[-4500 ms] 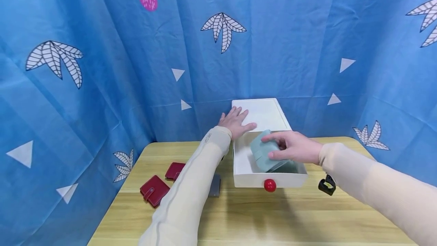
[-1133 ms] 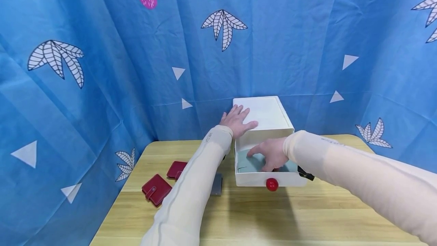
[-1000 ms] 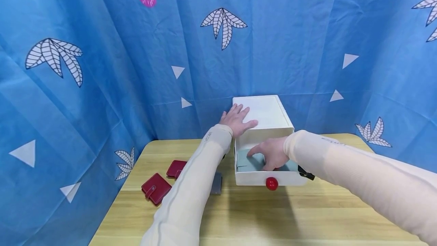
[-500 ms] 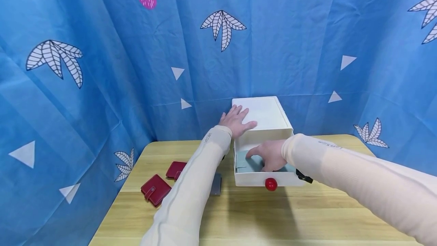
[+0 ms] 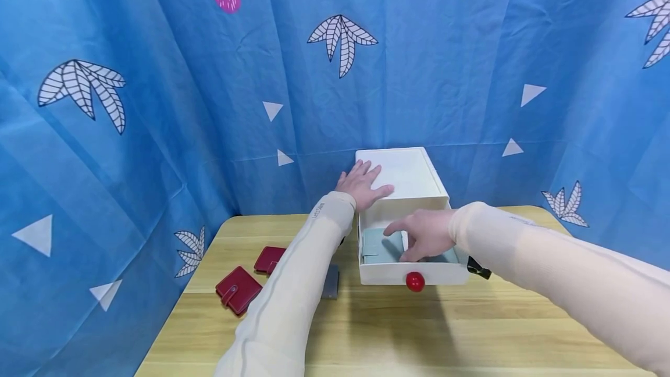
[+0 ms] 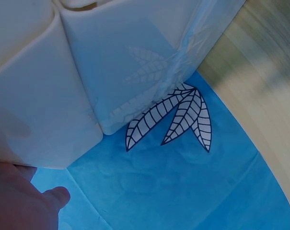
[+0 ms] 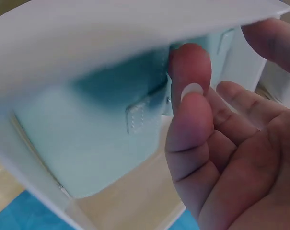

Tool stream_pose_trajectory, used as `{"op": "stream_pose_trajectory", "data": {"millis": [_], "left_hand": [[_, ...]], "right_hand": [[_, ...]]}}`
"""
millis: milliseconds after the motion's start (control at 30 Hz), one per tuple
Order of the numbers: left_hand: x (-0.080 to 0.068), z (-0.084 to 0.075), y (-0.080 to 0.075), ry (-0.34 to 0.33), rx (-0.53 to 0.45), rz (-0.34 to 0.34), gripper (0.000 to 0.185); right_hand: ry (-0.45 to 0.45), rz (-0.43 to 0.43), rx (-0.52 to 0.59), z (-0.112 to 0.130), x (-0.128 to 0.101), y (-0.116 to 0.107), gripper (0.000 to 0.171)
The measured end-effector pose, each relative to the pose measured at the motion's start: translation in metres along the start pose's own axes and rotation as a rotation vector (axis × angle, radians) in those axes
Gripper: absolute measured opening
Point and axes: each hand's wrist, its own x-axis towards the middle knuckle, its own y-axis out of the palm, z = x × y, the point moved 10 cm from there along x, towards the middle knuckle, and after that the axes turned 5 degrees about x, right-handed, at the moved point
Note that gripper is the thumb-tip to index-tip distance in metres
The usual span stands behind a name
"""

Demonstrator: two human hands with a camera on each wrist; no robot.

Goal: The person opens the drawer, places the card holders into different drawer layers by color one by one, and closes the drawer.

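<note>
A white box (image 5: 410, 174) stands at the back of the wooden table, its drawer (image 5: 384, 274) with a red knob (image 5: 415, 281) pulled out. A teal wallet (image 5: 381, 245) lies flat inside the drawer, its snap tab showing in the right wrist view (image 7: 99, 148). My left hand (image 5: 363, 184) rests flat on the box top, fingers straight; the left wrist view shows only its edge (image 6: 15, 203) against the white box (image 6: 44, 110). My right hand (image 5: 423, 236) hovers over the drawer just right of the wallet, fingers (image 7: 192, 120) loosely bent, holding nothing.
Two red wallets (image 5: 237, 290) (image 5: 267, 260) lie on the table's left side, with a grey flat item (image 5: 331, 282) partly hidden by my left sleeve. A black clip (image 5: 478, 268) sits right of the drawer. Blue patterned cloth (image 5: 157, 103) walls in the back and sides.
The right hand, which earlier held the teal wallet over the drawer and then pressed it down inside, has lifted and drawn slightly right. The wallet stays in the drawer. The left hand has not moved.
</note>
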Motion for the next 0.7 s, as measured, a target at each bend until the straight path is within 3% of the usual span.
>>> {"op": "stream_pose_trajectory", "data": {"millis": [167, 367, 700], "left_hand": [[-0.001, 0.000, -0.002, 0.011, -0.001, -0.011, 0.080], [-0.001, 0.002, -0.001, 0.010, -0.019, -0.004, 0.081], [0.002, 0.002, 0.002, 0.005, -0.015, 0.009, 0.082]], "right_hand": [[-0.053, -0.059, 0.045, 0.002, -0.011, -0.010, 0.059], [-0.129, -0.116, 0.179, 0.005, -0.034, -0.017, 0.055], [-0.306, -0.228, 0.274, 0.006, -0.067, -0.005, 0.046]]}}
